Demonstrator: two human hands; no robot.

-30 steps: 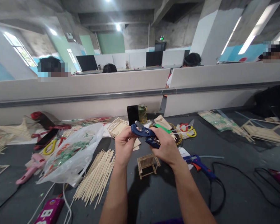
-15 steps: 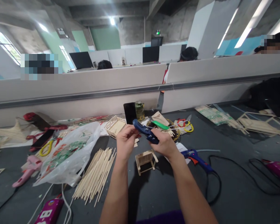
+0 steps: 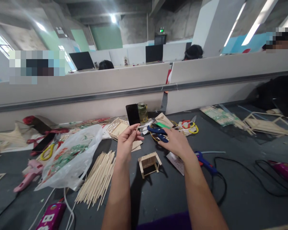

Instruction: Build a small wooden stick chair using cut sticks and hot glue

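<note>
My left hand (image 3: 126, 140) is raised over the grey table (image 3: 242, 198), its fingertips pinched on something small that I cannot make out. My right hand (image 3: 175, 142) reaches forward and grips the blue-handled cutter (image 3: 157, 133), which lies low by the clutter at the back. A small open box of wooden sticks (image 3: 149, 163) stands on the table just below both hands. A loose bundle of wooden sticks (image 3: 98, 179) lies to the left of it.
A plastic bag (image 3: 70, 156), a pink glue gun (image 3: 28, 174) and a pink power strip (image 3: 50, 217) lie at the left. A blue glue gun (image 3: 205, 162) with black cable lies at the right. A black phone (image 3: 132, 114) and jar (image 3: 142, 112) stand by the divider. Other people sit beyond.
My right hand has carried the blue cutter forward and down, away from my left hand. My left hand has let go of the cutter and stays raised, pinched.
</note>
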